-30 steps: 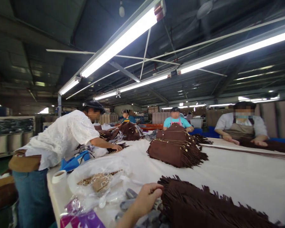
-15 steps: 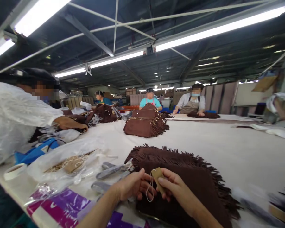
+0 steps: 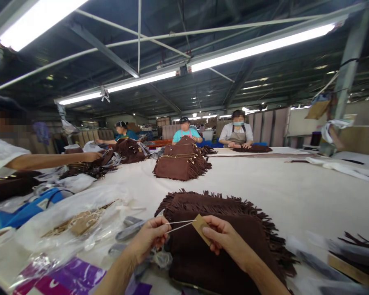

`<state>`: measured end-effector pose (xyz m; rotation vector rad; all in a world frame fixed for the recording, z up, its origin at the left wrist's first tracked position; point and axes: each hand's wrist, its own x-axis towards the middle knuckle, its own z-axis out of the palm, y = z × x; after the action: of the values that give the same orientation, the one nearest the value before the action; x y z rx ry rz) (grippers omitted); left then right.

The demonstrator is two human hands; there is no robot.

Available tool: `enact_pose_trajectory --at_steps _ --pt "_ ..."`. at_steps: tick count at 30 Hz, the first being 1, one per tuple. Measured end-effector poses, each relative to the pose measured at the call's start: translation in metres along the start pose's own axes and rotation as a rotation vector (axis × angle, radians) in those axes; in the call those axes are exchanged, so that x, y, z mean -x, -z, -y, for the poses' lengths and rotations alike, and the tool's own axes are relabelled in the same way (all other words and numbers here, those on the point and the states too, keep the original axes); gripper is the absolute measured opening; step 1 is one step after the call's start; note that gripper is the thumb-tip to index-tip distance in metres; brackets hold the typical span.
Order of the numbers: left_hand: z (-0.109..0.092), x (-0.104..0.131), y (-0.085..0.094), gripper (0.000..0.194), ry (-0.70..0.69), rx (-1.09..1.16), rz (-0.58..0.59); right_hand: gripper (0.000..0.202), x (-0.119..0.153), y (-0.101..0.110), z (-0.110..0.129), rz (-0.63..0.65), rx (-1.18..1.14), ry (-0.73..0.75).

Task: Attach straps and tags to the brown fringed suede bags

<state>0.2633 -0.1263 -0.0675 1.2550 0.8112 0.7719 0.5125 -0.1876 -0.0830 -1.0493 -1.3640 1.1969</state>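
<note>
A tan cardboard hang tag (image 3: 200, 229) is pinched between the thumb and fingers of my right hand (image 3: 223, 234). Its white string loop (image 3: 181, 224) runs taut to my left hand (image 3: 153, 235), whose closed fingers grip the far end. Both hands are above a dark brown fringed suede bag (image 3: 215, 254) lying flat on the white table, with a brass-coloured zipper along its near edge. More fringed brown material shows behind it, perhaps another bag underneath; I cannot tell.
Left of me lies a clear plastic bag of tags (image 3: 83, 221), near a blue object (image 3: 30, 207) and a white tape roll (image 3: 0, 241). A stack of brown bags (image 3: 180, 162) stands farther back. A co-worker's arm (image 3: 55, 159) reaches in from the left; others work across the table.
My left hand has closed on the string loop, which hung slack before, and drawn it taut leftward. The co-worker at left has stretched an arm over the pile. My view has shifted slightly right.
</note>
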Motion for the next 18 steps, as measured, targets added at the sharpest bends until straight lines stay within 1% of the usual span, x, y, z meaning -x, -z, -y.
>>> enact_pose_trajectory --at_steps 1,3,5,6,7,8,10,12,15,17,18 --pt "-0.004 0.004 0.004 0.040 -0.031 0.010 0.041 0.046 0.000 0.001 -0.001 -0.005 0.011 0.012" --pt "-0.012 0.014 0.011 0.042 -0.068 -0.033 0.209 0.042 -0.001 0.001 -0.003 -0.002 0.025 0.044" --pt "-0.019 0.021 0.011 0.048 -0.052 -0.146 0.374 0.037 0.000 0.000 -0.004 0.007 0.048 0.079" --pt "-0.020 0.022 0.009 0.050 -0.040 -0.205 0.402 0.035 0.001 -0.001 -0.004 0.018 0.069 0.096" --pt "-0.020 0.020 0.006 0.049 -0.038 -0.252 0.377 0.032 0.001 -0.003 -0.003 0.033 0.096 0.112" --pt "-0.019 0.017 0.002 0.045 -0.051 -0.285 0.309 0.029 0.002 -0.004 -0.002 0.048 0.127 0.130" --pt "-0.013 0.005 -0.006 0.034 -0.105 -0.316 0.127 0.024 0.003 -0.008 0.000 0.067 0.195 0.179" --pt "-0.006 -0.008 -0.014 0.027 -0.162 -0.332 -0.005 0.022 0.004 -0.010 0.003 0.062 0.258 0.267" --pt "-0.002 -0.018 -0.025 0.017 -0.298 -0.400 -0.103 0.026 0.003 -0.010 0.006 0.042 0.300 0.420" --pt "-0.004 -0.015 -0.032 0.011 -0.390 -0.486 -0.123 0.028 0.003 -0.009 0.006 0.033 0.298 0.456" --pt "-0.006 -0.012 -0.037 0.011 -0.432 -0.531 -0.105 0.029 0.002 -0.008 0.006 0.027 0.297 0.453"
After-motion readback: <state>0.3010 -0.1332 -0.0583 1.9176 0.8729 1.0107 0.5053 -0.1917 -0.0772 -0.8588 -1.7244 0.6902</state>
